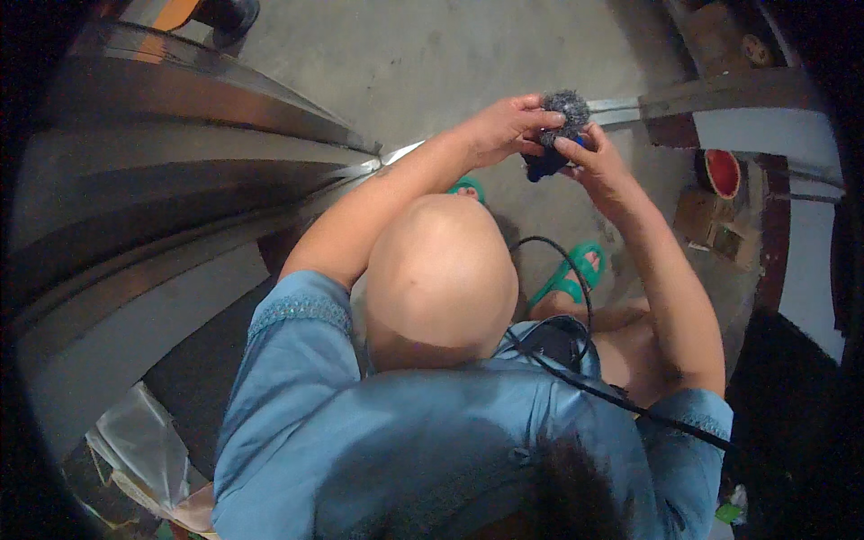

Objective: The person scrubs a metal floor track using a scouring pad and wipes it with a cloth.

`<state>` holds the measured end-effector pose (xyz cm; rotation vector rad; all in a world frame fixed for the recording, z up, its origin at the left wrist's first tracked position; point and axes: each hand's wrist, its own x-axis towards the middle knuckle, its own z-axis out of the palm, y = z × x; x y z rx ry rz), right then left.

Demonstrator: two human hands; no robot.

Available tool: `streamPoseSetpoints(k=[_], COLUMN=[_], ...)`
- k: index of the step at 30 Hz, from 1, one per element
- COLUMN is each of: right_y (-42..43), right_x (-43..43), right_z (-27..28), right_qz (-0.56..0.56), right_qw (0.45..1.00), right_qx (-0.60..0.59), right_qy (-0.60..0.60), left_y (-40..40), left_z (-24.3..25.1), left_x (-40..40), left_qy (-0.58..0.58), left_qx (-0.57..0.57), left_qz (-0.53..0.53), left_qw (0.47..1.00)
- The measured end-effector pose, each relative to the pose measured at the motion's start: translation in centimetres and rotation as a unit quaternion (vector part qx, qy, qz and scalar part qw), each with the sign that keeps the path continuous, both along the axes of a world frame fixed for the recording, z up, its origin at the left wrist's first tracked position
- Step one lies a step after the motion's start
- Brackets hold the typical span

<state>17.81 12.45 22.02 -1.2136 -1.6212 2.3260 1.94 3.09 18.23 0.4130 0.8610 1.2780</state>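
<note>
Both hands meet above the floor, beyond my raised knee. My left hand grips a fuzzy grey ball that looks like a metal scouring pad, fingers at its left side and thumb side over its front. My right hand has its thumb against the lower part of the fuzzy ball and its fingers around a small dark item with a bit of blue on it. That dark item hangs just under the ball, partly hidden by the fingers; its kind cannot be told.
A black cable loops beside my knee and runs over my lap. Green sandals are on my feet on the concrete floor. A door-like panel stands at left. A red-lined container and cardboard box are at right.
</note>
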Motion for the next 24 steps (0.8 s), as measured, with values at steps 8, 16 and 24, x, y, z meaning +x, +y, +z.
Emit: streamPoseSetpoints(k=[8,16,24], right_y=[1.5,2.9,5.1], right_x=[2.6,6.8,14.1], right_z=[1.3,8.3,10.0], right_qz=[0.058,0.008,-0.067], right_qw=[0.990,0.969,0.968], right_qx=[0.082,0.200,0.150], right_qy=[-0.096,-0.148,-0.191], left_y=[-3.4,-11.9,-11.9], left_z=[-1.2,-9.3,-17.6], left_x=[-2.8,-3.3,-1.4], left_qy=[0.125,0.522,0.850], left_qx=[-0.030,-0.216,-0.022], left_qz=[0.033,0.175,-0.007], left_qw=[0.991,0.806,0.526])
